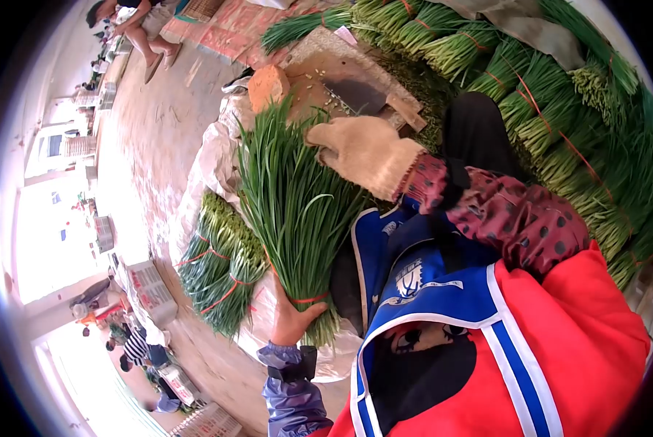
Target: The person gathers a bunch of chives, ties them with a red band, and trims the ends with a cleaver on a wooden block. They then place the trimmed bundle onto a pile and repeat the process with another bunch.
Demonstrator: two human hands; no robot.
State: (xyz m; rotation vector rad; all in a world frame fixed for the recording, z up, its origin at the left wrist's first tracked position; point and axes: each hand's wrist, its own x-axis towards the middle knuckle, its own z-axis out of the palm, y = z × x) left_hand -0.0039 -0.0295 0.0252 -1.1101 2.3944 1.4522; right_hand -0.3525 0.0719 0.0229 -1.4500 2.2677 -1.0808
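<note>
My bare left hand [291, 317] is wrapped round the lower end of a bundle of long green garlic chives [294, 197], close to its red band [310, 299]. The leaves fan out away from that hand. At the upper edge of the leaves is my right hand [363, 154], in a tan work glove, its fingers curled in; whatever may be in them is hidden. Beside the held bundle, more chives tied with red bands [221, 266] lie on white plastic sheeting [214, 156].
Many tied chive bundles [530, 109] are piled at the upper right. A worn board [341, 69] and an orange-brown block [268, 87] are just beyond the leaves. Other people [148, 29] and crates [152, 291] stand across the concrete floor [148, 138].
</note>
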